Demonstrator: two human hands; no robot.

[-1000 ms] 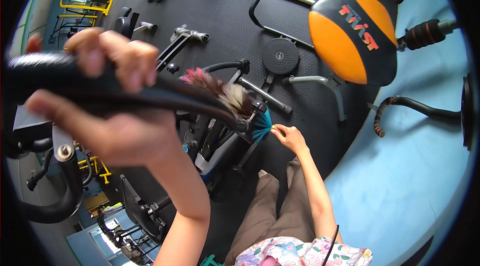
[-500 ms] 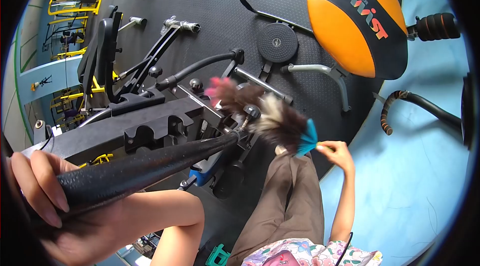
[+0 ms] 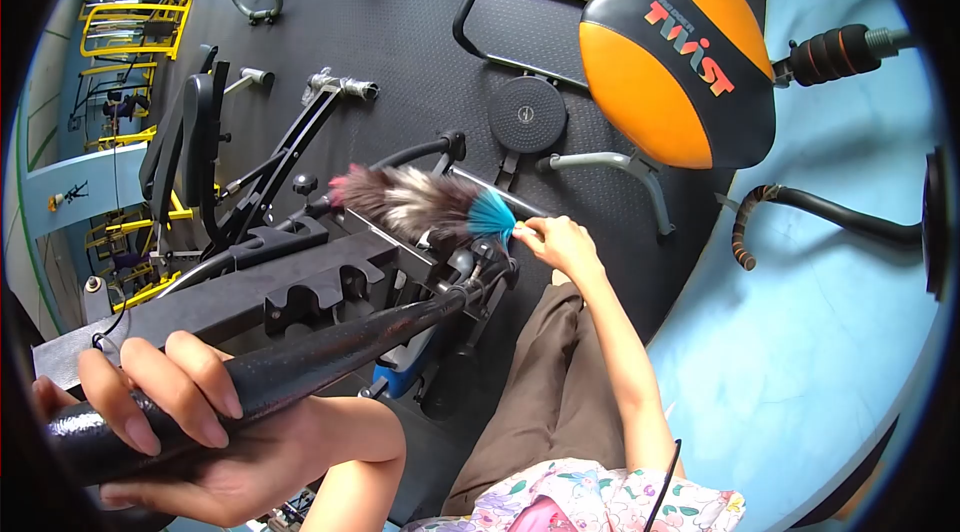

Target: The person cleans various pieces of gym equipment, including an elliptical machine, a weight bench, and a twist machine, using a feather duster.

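My left hand (image 3: 200, 422) is wrapped round a thick black padded bar (image 3: 330, 352) of an exercise machine, at the lower left. My right hand (image 3: 558, 244), arm stretched forward, pinches the end of a fluffy duster (image 3: 415, 204). The duster has a blue base, brown and cream middle and a pink tip. It points left and lies over the machine's black frame (image 3: 230, 287), overlapping its joint and the curved bar (image 3: 410, 154) behind. The duster's handle is mostly hidden in my fingers.
A round black twist plate (image 3: 527, 115) and an orange-and-black padded seat (image 3: 680, 67) stand on the dark floor (image 3: 400, 22) ahead. Handlebars (image 3: 830, 212) jut out near the light blue wall (image 3: 760, 362) at right. Yellow racks (image 3: 135, 27) are at far left.
My right hand has swept the duster left and upward across the machine. My left hand stays on the bar, which shows more of the fingers now; the view has shifted slightly.
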